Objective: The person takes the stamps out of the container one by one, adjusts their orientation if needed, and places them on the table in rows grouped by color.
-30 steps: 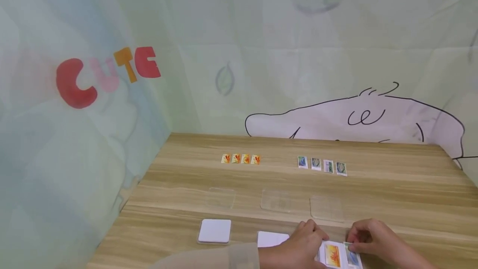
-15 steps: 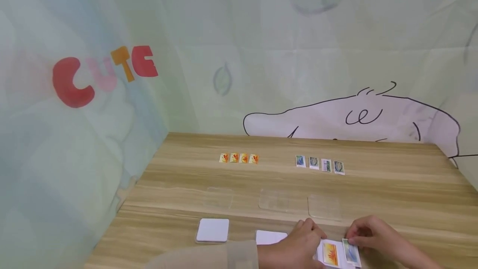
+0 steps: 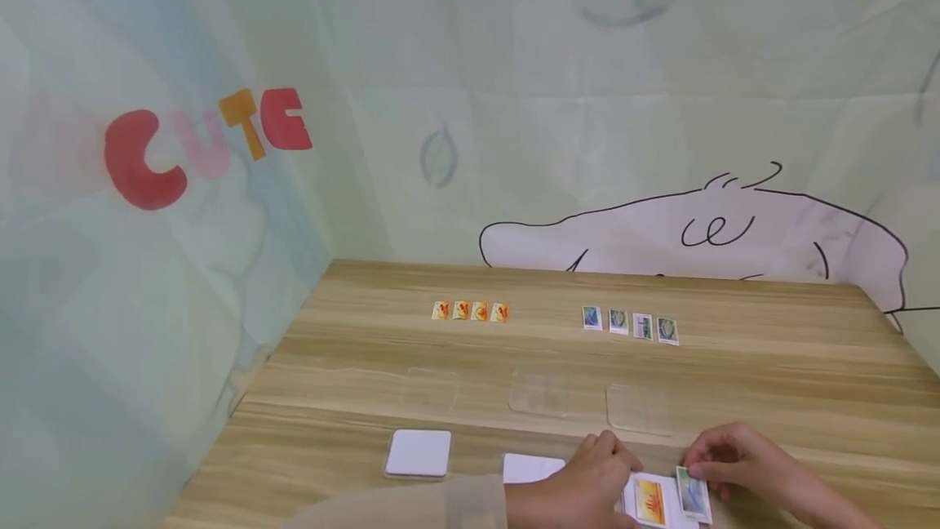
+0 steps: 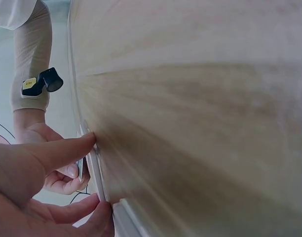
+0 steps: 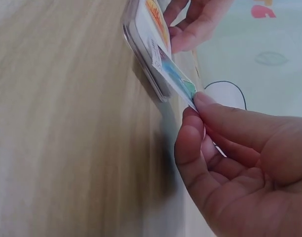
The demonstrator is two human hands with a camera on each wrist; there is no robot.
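Observation:
In the head view my right hand pinches a small blue-green picture card between thumb and index finger. The right wrist view has that picture card tilted, its far end over the edge of a white card stack with a clear layer beneath. An orange picture lies on the stack's white top. My left hand holds the stack at its left side; in the left wrist view the thumb and fingers of my left hand grip the thin stack. The left hand hides part of the stack.
Two more white card stacks lie to the left. Clear square plates lie in a row behind. Farther back are a row of orange pictures and a row of blue-green ones. Printed cloth walls bound the table.
My right hand has moved the blue-green picture card slightly up and right, so it lies less squarely on the white stack. My left hand keeps its place.

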